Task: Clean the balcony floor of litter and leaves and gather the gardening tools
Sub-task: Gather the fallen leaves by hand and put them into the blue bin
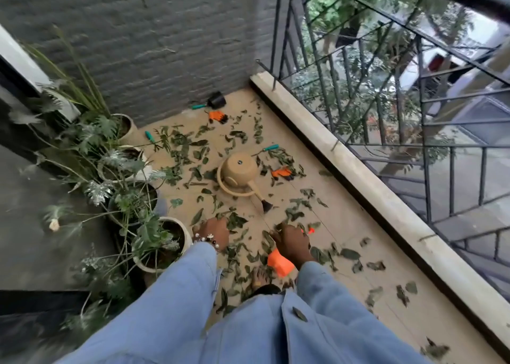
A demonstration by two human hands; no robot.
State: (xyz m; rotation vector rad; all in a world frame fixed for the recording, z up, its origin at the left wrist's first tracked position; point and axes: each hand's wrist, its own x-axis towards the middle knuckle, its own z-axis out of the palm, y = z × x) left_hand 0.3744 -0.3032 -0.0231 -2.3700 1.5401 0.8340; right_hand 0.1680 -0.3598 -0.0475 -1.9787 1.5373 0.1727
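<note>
The person stands on the balcony floor [345, 220], both arms in light-blue sleeves extended downward. The left hand [212, 232], wearing a beaded bracelet at the wrist, is lowered over the leaves [237, 221] with its fingers pointing down; motion blur prevents telling whether they grip anything. The right hand [292, 242] is curled around the neck of an orange spray bottle [278, 264] and holds it just above the floor (its nozzle tip shows beyond the knuckles). Green leaves lie scattered across most of the floor. A tan watering can [240, 172] lies tipped on its side near the middle, spout toward the person. An orange glove [281, 172] lies just beside it toward the railing [386, 93], and a second orange glove [217, 116] lies nearer the grey brick wall [151, 46]. Three teal-handled tools are visible: one [199, 106] by a black pot [217, 100] at the wall, one [149, 136] beside the potted plants [132, 198], and one [270, 147] behind the can.
</note>
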